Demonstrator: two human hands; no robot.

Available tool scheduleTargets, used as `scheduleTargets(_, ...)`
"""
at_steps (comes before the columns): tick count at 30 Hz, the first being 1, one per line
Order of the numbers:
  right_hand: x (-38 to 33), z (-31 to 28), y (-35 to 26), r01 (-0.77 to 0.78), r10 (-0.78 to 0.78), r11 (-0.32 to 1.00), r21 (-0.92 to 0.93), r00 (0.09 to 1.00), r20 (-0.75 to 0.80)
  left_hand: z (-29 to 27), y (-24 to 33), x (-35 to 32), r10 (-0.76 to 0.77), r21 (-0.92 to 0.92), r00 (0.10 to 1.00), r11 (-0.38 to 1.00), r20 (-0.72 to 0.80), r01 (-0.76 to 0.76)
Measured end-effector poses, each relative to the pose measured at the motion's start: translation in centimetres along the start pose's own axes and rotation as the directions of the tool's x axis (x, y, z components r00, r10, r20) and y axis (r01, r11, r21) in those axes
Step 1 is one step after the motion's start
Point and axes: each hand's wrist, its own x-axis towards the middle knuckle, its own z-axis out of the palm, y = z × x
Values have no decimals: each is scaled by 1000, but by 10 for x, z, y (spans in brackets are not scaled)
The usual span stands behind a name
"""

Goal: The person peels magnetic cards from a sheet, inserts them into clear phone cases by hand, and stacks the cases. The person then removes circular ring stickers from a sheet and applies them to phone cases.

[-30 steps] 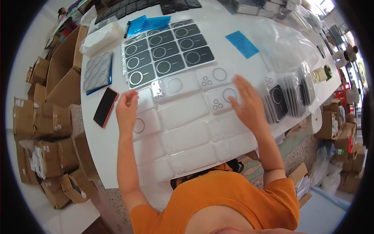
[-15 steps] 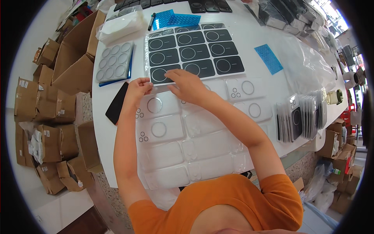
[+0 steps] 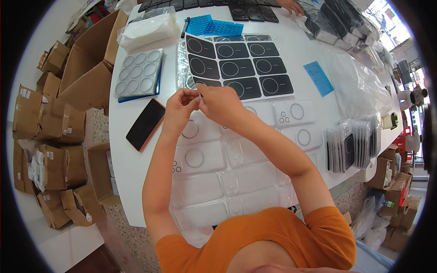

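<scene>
A white sheet of black stickers [image 3: 241, 67], each printed with a ring and a short line, lies on the far side of my hands, its left part bent up off the table. Thumb and fingers of my left hand [image 3: 181, 109] pinch together at the sheet's near left corner. My right hand [image 3: 221, 103] meets it there, also pinching that corner and covering part of a sticker. What lies exactly between the fingertips is hidden. Below my forearms, clear phone cases [image 3: 200, 157] lie in rows, some with rings and small lens circles.
Left of my hands are a black phone [image 3: 145, 124] and a stack of round ring sheets [image 3: 139, 73]. Blue film pieces [image 3: 318, 78] lie at the right and back. A row of packed cases [image 3: 348, 145] stands at the right. Another person's hand [image 3: 290, 6] shows at the far edge.
Both hands have come together at the sheet's near left corner, and the sheet's left side has lifted. Another person's hand has appeared at the far edge. The whole view has shifted slightly.
</scene>
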Motion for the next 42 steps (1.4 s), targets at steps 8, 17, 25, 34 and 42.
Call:
scheduleTargets(8,-7,0,6,-78,104,960,270,991,-82,-1,-1,-5,-32,36,998,999,-49,34)
scheduleTargets(17,-8,12,12,14,21,960,279,993,-119,-14,-2,3,-113,-7,994,994,3,113)
scheduleTargets(25,28,11,30,-5,26,974,227,996,-89,-24,0,56,-311,-177,946,940,-86,293)
scheduleTargets(34,68,10,35,143,-147,989,40,985,96,-26,-2,76,-262,74,953,959,-151,275)
scheduleTargets(42,74,18,42,224,-234,972,76,955,181,-30,-10,75,-305,60,940,947,-154,317)
